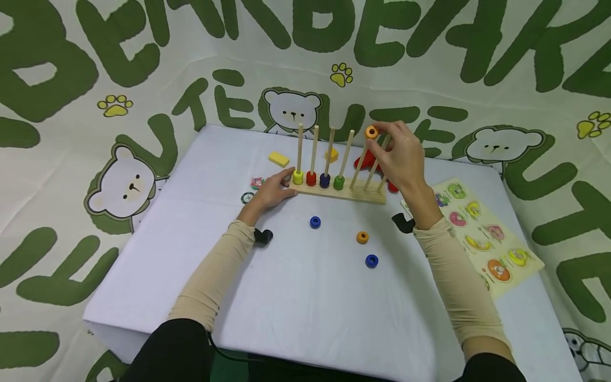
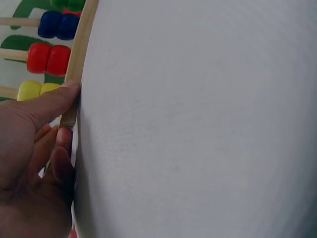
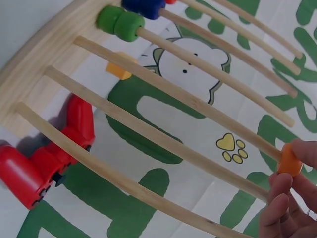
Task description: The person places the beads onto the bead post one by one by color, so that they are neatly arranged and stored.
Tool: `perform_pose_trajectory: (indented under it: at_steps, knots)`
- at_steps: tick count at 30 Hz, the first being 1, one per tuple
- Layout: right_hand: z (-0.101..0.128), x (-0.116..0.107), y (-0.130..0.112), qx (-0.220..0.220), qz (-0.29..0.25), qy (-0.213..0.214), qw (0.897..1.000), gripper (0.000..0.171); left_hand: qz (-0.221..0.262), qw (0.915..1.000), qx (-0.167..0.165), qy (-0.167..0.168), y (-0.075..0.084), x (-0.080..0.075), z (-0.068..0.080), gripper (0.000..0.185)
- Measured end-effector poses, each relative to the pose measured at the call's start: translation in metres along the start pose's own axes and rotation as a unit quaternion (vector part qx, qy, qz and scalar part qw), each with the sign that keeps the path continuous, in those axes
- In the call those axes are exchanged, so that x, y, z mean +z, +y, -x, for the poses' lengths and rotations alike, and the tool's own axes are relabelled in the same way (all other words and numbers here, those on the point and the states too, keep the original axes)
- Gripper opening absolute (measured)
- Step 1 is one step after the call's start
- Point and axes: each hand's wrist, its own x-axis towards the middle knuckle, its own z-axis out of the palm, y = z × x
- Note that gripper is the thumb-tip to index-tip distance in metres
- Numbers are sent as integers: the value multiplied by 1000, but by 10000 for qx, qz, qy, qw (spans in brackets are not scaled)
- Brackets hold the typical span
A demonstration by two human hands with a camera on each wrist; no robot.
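A wooden peg rack (image 1: 341, 193) with a row of upright pegs stands toward the back of the table. Its left end is gripped by my left hand (image 1: 272, 191), thumb along the front edge and fingers behind. Yellow, red, dark blue and green beads (image 3: 120, 24) sit in pairs at the foot of the first pegs; the remaining pegs carry none at their base. Between thumb and fingertips, my right hand (image 1: 402, 158) pinches an orange bead (image 3: 290, 159) right at the top of the peg beside the green one.
Two blue beads (image 1: 315, 222) and another orange bead (image 1: 363, 237) lie in front of the rack. Behind it are yellow blocks (image 1: 279, 158) and a red game controller (image 3: 74, 130). A picture board (image 1: 513, 265) lies at the right; small round tokens (image 1: 247, 198) lie left.
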Motion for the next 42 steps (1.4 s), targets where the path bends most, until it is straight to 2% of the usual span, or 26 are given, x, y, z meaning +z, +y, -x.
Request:
perform_pose_trajectory:
  at_steps: [7,16,19,22,24,26,28,30,32,34,35,36,38,40,42]
  knots:
    - [-1,1,-1,248,0,-188,9995,38,48,10000,-10,26,-3,1,0,78]
    - [4,5,4,283,120,-355,9989,38,12,10000,-55,-19,-3,4,2,78]
    - [7,5,5,252,72,-241,9994,40,-3,10000,-50,-14,-3,5,2,77]
    - [14,2,7,70,-76,127,9999,40,-3,10000,-37,-11,-3,6,2,77]
    - [23,-2,7,-136,-173,382,9990,36,-7,10000,-34,-22,-3,7,1,78]
    - [37,-6,8,-325,-178,391,9985,28,-19,10000,-44,-41,-2,8,0,79]
    - [54,-11,9,-359,-61,-110,9993,22,-29,10000,-50,-52,-1,7,-1,79]
    - [71,-13,12,-186,135,-1116,9935,21,-47,10000,-41,-48,0,6,-2,79]
    - [87,-11,17,23,339,-2325,9720,25,-42,10000,-43,-30,1,4,-2,79]
    - [101,-7,22,213,447,-3342,9412,32,-42,10000,-49,-15,2,2,-3,79]
    - [108,-4,25,277,464,-3706,9272,35,-44,10000,-60,-15,2,1,-3,79]
    - [113,-1,27,317,431,-3952,9171,37,-47,10000,-71,-15,2,0,-3,79]
    - [122,6,31,355,249,-4216,9057,36,-34,10000,-87,-17,2,-1,-2,79]
    - [129,11,33,378,55,-4267,9036,32,-31,10000,-69,-26,1,-1,-2,79]
    - [133,15,34,388,-108,-4214,9060,28,-16,10000,-36,-26,0,-1,-2,78]
